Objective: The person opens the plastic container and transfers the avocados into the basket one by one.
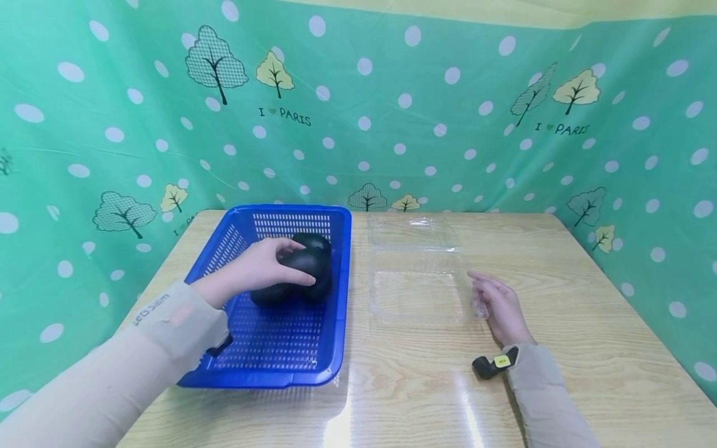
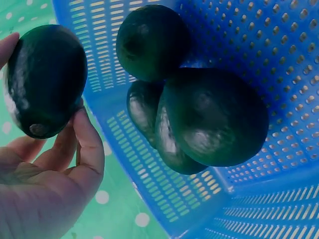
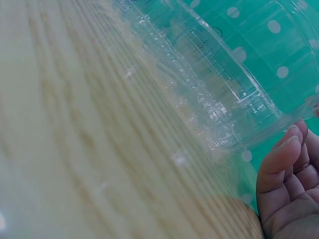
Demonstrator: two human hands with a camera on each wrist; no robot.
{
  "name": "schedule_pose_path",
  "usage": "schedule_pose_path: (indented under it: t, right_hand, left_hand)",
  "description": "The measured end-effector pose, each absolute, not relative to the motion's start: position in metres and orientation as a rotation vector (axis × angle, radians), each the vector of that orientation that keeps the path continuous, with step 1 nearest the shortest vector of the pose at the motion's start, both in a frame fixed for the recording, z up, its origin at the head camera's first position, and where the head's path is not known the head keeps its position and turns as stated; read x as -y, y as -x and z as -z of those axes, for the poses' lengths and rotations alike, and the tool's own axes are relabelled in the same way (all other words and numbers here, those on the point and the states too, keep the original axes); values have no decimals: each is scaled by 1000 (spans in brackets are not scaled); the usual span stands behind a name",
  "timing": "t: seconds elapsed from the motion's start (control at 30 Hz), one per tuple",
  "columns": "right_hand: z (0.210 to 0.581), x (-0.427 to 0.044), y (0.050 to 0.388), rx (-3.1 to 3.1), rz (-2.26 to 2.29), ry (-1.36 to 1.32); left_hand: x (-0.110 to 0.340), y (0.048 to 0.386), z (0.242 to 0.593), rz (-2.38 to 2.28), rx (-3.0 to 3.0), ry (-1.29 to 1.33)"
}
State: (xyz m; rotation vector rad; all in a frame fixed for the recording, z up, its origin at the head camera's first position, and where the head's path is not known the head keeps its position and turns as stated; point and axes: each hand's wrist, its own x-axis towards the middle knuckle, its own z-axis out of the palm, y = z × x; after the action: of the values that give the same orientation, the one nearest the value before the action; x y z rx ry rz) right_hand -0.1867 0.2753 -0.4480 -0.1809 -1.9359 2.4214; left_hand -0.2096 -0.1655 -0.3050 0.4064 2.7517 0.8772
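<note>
In the head view my left hand [image 1: 266,267] is over the blue basket, gripping a dark green avocado [image 1: 309,264]. The left wrist view shows that avocado [image 2: 47,82] between the thumb and fingertips, apart from several others [image 2: 214,119] inside the basket. At the right, my right hand [image 1: 501,305] is at the side edge of a clear plastic clamshell container [image 1: 417,292], which lies with its lid open on the table. In the right wrist view, curled fingers and thumb [image 3: 281,159] meet the container's rim [image 3: 259,137]; the exact contact is partly cut off.
The blue perforated basket [image 1: 338,330] stands on the left of the wooden table [image 1: 403,386], close beside the container. A green dotted curtain [image 1: 392,124] hangs behind the table and along its sides. A black wrist camera [image 1: 488,367] is strapped at the right sleeve.
</note>
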Motion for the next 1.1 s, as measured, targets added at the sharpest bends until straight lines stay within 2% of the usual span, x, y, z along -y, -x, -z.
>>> schedule_pose_path:
  t: [1.1]
  right_hand:
    - [449, -275, 187, 1950, -2406, 148]
  left_hand:
    - [176, 203, 334, -868, -2651, -502]
